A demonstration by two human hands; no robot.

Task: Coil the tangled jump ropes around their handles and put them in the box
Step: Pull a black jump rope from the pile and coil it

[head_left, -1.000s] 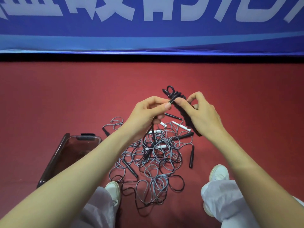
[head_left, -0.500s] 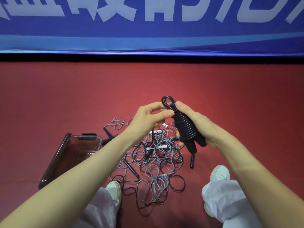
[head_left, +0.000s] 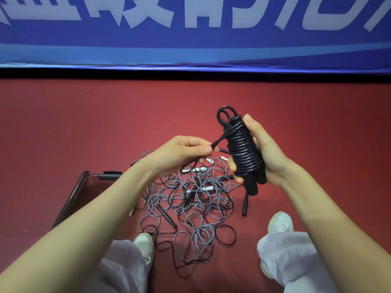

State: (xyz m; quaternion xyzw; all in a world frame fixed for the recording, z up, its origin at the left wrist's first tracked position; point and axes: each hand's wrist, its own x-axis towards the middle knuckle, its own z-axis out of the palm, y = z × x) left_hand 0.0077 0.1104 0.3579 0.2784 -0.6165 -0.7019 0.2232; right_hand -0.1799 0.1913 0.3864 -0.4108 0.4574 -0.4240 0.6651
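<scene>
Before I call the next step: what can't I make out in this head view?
- Inside of the box: the left forearm covers most of it.
- Handles in the coiled black rope: buried under wraps and the right hand; only ends poke out below.
- Rope count in the tangled pile: loops overlap.
- Banner lettering: cut by top edge.

The person wore loose, pale grey-white trousers point(head_left: 292, 256) of thin cloth that bunched in soft folds over both legs. Under the hems showed two white shoes with rounded toes and slightly creamy edges, the left shoe point(head_left: 145, 244) and the right shoe point(head_left: 280, 223). Both forearms were bare from the frame's edge to the left hand point(head_left: 179, 153) and the right hand point(head_left: 268, 153).
</scene>
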